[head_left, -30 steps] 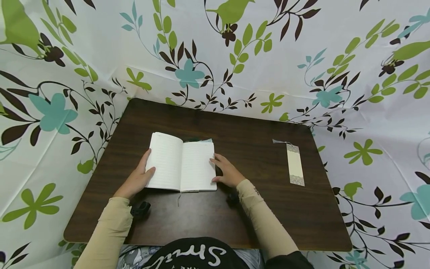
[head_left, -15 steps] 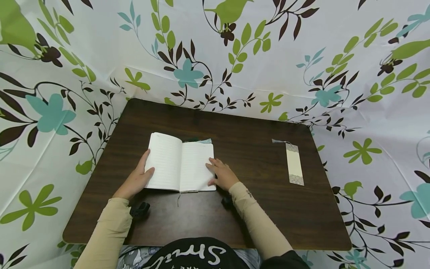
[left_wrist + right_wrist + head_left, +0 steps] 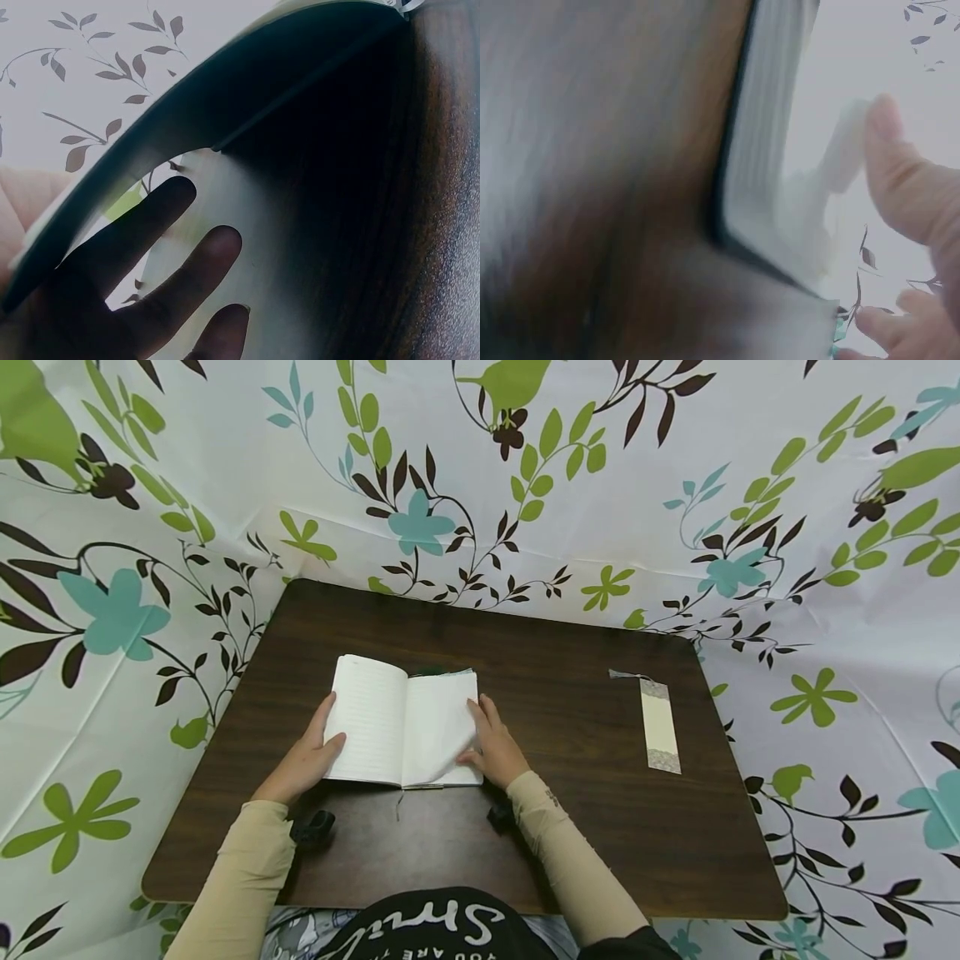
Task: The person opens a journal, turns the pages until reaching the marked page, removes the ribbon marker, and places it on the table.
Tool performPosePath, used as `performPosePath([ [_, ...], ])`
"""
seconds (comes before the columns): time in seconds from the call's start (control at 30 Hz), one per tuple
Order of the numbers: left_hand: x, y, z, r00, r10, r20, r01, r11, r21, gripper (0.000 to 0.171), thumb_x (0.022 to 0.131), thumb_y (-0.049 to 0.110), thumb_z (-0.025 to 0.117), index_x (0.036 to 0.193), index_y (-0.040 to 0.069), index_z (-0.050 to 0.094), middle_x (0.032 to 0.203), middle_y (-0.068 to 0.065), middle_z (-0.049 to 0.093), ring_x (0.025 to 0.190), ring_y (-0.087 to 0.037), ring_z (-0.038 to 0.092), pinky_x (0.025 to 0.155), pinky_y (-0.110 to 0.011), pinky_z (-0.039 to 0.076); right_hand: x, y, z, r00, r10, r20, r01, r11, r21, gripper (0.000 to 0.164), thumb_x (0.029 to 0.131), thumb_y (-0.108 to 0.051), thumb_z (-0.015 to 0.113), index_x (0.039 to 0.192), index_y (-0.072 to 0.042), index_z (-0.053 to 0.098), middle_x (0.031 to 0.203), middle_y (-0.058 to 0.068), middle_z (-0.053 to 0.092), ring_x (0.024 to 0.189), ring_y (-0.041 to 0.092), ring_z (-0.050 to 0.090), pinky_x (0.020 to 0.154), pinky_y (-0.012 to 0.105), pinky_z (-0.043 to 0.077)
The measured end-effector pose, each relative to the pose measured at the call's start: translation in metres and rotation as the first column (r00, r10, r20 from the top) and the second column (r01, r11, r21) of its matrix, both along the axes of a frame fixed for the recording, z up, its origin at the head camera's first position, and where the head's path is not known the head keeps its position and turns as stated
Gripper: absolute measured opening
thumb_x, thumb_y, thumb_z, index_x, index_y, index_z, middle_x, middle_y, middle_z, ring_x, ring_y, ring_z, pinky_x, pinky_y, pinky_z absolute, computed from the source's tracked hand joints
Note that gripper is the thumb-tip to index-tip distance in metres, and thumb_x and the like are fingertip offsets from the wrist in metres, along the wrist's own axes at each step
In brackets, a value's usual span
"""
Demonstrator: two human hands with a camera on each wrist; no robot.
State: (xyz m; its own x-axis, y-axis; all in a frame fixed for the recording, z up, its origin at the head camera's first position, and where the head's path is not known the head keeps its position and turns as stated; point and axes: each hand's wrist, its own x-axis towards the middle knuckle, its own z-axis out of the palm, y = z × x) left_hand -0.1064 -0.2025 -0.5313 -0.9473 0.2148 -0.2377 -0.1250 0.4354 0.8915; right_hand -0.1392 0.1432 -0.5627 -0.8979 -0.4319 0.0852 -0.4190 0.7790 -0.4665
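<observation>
An open notebook (image 3: 367, 718) with lined pages lies on the brown table (image 3: 570, 827). Its left side is gripped by my left hand (image 3: 300, 764), thumb on the page and fingers beneath. From below, the left wrist view shows spread fingers (image 3: 184, 281) under the dark cover (image 3: 187, 97). At the right edge, my right hand (image 3: 495, 747) holds a page (image 3: 438, 727), whose lower corner bends up off the pages beneath. The right thumb (image 3: 900, 169) lies against that page in the right wrist view, with other fingertips partly in sight lower down.
A cream bookmark (image 3: 659, 727) with patterned ends and a tassel lies at the table's right. A thin ribbon (image 3: 399, 806) hangs below the notebook's spine. A leaf-and-bird printed cloth (image 3: 480, 468) stands behind the table.
My right hand has moved a little left onto the right page, and the page's lower corner has come up. The left hand keeps its grip in the same place.
</observation>
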Motion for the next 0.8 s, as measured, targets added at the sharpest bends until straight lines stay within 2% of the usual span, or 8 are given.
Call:
performPosePath([
  [0.1, 0.0, 0.0, 0.001, 1.0, 0.002, 0.003, -0.002, 1.0, -0.001, 0.075, 0.11, 0.023, 0.04, 0.163, 0.026, -0.013, 0.169, -0.011, -0.013, 0.154, -0.039, -0.008, 0.116, -0.07, 0.002, 0.002, -0.004, 0.003, 0.999, 0.01, 0.03, -0.005, 0.987, -0.164, 0.113, 0.08, -0.021, 0.086, 0.161, -0.001, 0.009, 0.162, 0.025, 0.026, 0.141, 0.038, 0.042, 0.11, 0.047, 0.041],
  [0.2, 0.0, 0.001, 0.001, 1.0, 0.005, 0.006, -0.005, 1.0, -0.002, 0.075, 0.11, 0.023, 0.039, 0.163, 0.026, -0.013, 0.169, -0.011, -0.013, 0.154, -0.039, -0.009, 0.116, -0.069, 0.002, 0.004, -0.009, 0.008, 0.984, 0.098, 0.147, -0.039, 0.932, -0.361, 0.113, 0.085, -0.015, 0.082, 0.162, -0.002, 0.001, 0.16, 0.023, 0.033, 0.146, 0.033, 0.038, 0.115, 0.045, 0.034],
  [0.3, 0.0, 0.001, 0.001, 1.0, 0.005, 0.006, -0.005, 1.0, -0.003, 0.075, 0.11, 0.023, 0.039, 0.163, 0.025, -0.013, 0.169, -0.011, -0.013, 0.154, -0.039, -0.008, 0.116, -0.069, 0.002, 0.008, -0.014, 0.012, 0.934, 0.21, 0.289, -0.03, 0.852, -0.523, 0.102, 0.093, -0.023, 0.075, 0.163, -0.007, 0.002, 0.161, 0.023, 0.032, 0.147, 0.031, 0.035, 0.116, 0.045, 0.032],
  [0.4, 0.0, 0.001, 0.001, 1.0, 0.005, 0.006, -0.005, 1.0, -0.003, 0.075, 0.11, 0.023, 0.039, 0.163, 0.026, -0.014, 0.169, -0.011, -0.013, 0.154, -0.039, -0.008, 0.116, -0.069, 0.003, 0.013, -0.02, 0.015, 0.878, 0.296, 0.376, -0.022, 0.81, -0.585, 0.096, 0.098, -0.045, 0.064, 0.164, -0.011, 0.004, 0.166, 0.02, 0.021, 0.15, 0.031, 0.028, 0.117, 0.045, 0.032],
  [0.5, 0.0, 0.001, 0.001, 1.0, 0.006, 0.012, -0.006, 1.0, -0.001, 0.075, 0.11, 0.024, 0.039, 0.163, 0.026, -0.014, 0.169, -0.01, -0.013, 0.154, -0.039, -0.008, 0.116, -0.069, 0.003, 0.017, -0.028, 0.015, 0.845, 0.36, 0.395, -0.072, 0.809, -0.584, 0.096, 0.096, -0.064, 0.054, 0.164, -0.013, 0.01, 0.167, 0.015, 0.022, 0.149, 0.029, 0.031, 0.115, 0.044, 0.035],
  [0.6, 0.0, 0.001, 0.001, 1.0, 0.009, 0.02, -0.009, 1.0, -0.003, 0.075, 0.11, 0.025, 0.039, 0.162, 0.027, -0.014, 0.169, -0.01, -0.013, 0.154, -0.04, -0.008, 0.116, -0.07, 0.003, 0.02, -0.037, 0.014, 0.837, 0.392, 0.383, -0.147, 0.833, -0.533, 0.095, 0.095, -0.068, 0.05, 0.164, -0.014, 0.015, 0.167, 0.01, 0.024, 0.149, 0.025, 0.031, 0.116, 0.043, 0.034],
  [0.7, 0.0, 0.002, 0.001, 1.0, 0.009, 0.021, -0.009, 1.0, -0.005, 0.075, 0.11, 0.025, 0.039, 0.162, 0.027, -0.014, 0.169, -0.011, -0.013, 0.154, -0.04, -0.007, 0.116, -0.07, 0.003, 0.022, -0.046, 0.013, 0.846, 0.39, 0.363, -0.215, 0.874, -0.436, 0.086, 0.099, -0.06, 0.053, 0.164, -0.018, 0.017, 0.169, 0.004, 0.018, 0.153, 0.02, 0.021, 0.12, 0.042, 0.027],
  [0.8, 0.0, 0.002, 0.001, 1.0, 0.003, 0.018, -0.003, 1.0, -0.006, 0.075, 0.11, 0.025, 0.039, 0.162, 0.026, -0.014, 0.169, -0.011, -0.013, 0.154, -0.04, -0.007, 0.115, -0.07, 0.003, 0.024, -0.055, 0.01, 0.859, 0.396, 0.324, -0.281, 0.894, -0.349, 0.076, 0.102, -0.045, 0.059, 0.163, -0.019, 0.022, 0.17, 0.003, 0.014, 0.155, 0.019, 0.015, 0.121, 0.043, 0.025],
])
